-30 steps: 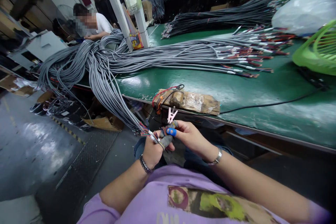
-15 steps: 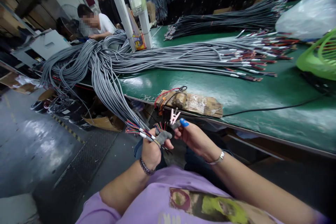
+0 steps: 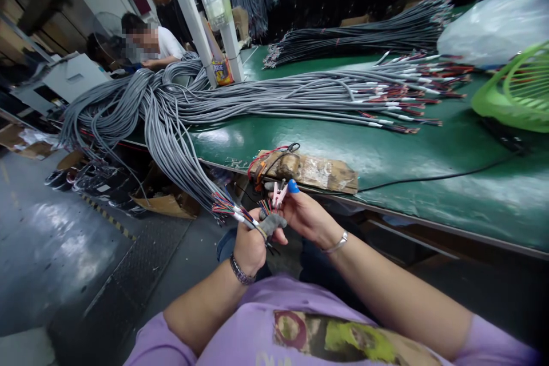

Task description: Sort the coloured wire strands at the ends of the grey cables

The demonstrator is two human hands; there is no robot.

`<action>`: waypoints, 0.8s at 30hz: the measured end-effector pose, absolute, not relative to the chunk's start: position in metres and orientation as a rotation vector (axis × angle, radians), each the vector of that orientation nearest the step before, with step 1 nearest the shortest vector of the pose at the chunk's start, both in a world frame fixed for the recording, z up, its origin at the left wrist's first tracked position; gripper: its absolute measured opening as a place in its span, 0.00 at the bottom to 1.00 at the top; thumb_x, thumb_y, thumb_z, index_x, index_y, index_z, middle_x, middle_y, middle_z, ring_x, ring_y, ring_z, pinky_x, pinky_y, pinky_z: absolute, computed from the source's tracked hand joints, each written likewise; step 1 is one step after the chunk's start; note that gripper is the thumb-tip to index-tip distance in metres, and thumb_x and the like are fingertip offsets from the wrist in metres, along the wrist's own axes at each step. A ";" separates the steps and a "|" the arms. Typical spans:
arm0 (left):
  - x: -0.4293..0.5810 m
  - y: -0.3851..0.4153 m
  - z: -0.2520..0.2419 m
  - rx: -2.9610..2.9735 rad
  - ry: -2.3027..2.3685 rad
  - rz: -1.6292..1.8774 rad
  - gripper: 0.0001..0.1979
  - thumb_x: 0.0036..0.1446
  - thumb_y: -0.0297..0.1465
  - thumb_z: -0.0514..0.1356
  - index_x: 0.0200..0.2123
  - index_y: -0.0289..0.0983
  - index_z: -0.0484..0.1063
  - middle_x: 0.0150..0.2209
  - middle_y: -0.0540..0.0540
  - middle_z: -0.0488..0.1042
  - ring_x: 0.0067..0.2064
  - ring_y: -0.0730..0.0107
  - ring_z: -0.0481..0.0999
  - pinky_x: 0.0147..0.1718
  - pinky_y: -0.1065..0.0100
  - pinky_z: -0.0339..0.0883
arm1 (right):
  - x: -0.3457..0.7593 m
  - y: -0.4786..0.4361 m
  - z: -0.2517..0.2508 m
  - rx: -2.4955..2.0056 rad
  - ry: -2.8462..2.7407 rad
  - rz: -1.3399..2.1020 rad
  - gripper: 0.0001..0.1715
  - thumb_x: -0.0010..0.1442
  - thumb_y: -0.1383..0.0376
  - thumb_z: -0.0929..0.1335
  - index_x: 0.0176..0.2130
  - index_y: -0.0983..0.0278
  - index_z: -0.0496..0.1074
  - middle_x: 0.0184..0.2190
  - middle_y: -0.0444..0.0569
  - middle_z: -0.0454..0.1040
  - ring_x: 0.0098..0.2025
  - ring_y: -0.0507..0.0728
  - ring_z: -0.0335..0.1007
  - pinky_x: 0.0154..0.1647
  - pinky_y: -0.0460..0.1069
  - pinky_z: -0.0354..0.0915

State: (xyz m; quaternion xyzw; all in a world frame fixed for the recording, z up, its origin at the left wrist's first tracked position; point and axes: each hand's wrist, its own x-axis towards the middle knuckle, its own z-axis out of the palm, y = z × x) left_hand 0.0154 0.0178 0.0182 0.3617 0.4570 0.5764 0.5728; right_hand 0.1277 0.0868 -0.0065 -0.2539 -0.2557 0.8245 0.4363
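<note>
My left hand (image 3: pixel 252 240) is closed round the end of a grey cable with a white sleeve (image 3: pixel 243 217), and grey covers are on some of its fingers. Fine coloured wires (image 3: pixel 266 206) fan upward between my two hands. Just to the right, my right hand (image 3: pixel 306 214) has its thumb, tipped with a blue cover, against a small pink clip (image 3: pixel 279 195). A grey-covered finger shows on the clip's other side, so the hand pinches it. What the clip's jaws hold is hidden. More stripped wire ends (image 3: pixel 223 204) stick out left of my left hand.
Grey cable bundles (image 3: pixel 257 94) stretch along the green table (image 3: pixel 407 166). A taped wooden block (image 3: pixel 317 170) with red and black leads lies at the near edge. A green basket (image 3: pixel 514 94) and plastic bag (image 3: pixel 493 26) sit right. A person (image 3: pixel 165 46) works far left.
My right hand has moved up and left, its blue-tipped thumb now against the pink clip. My left hand with the cable has shifted slightly right. The whole view has slid a little left.
</note>
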 end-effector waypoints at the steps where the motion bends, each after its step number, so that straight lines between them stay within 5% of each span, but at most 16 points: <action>1: 0.016 0.018 0.017 0.847 1.071 1.354 0.13 0.46 0.39 0.66 0.24 0.34 0.73 0.15 0.50 0.70 0.18 0.73 0.68 0.22 0.70 0.63 | 0.127 0.087 -0.005 -0.619 -0.594 2.073 0.22 0.52 0.47 0.71 0.32 0.63 0.75 0.26 0.47 0.75 0.27 0.53 0.67 0.30 0.48 0.68; 16: 0.011 0.008 0.012 0.869 1.145 1.347 0.13 0.48 0.39 0.65 0.25 0.34 0.73 0.16 0.51 0.71 0.17 0.74 0.68 0.21 0.71 0.63 | 0.131 0.085 -0.006 -0.587 -0.478 2.136 0.24 0.56 0.45 0.67 0.34 0.63 0.74 0.28 0.47 0.74 0.29 0.52 0.69 0.31 0.47 0.66; 24: 0.012 0.004 0.010 0.912 1.152 1.413 0.10 0.52 0.36 0.63 0.26 0.35 0.74 0.16 0.51 0.71 0.18 0.74 0.69 0.21 0.71 0.63 | 0.132 0.078 0.003 -0.629 -0.628 2.048 0.18 0.50 0.53 0.74 0.32 0.64 0.74 0.25 0.42 0.71 0.26 0.48 0.63 0.29 0.44 0.64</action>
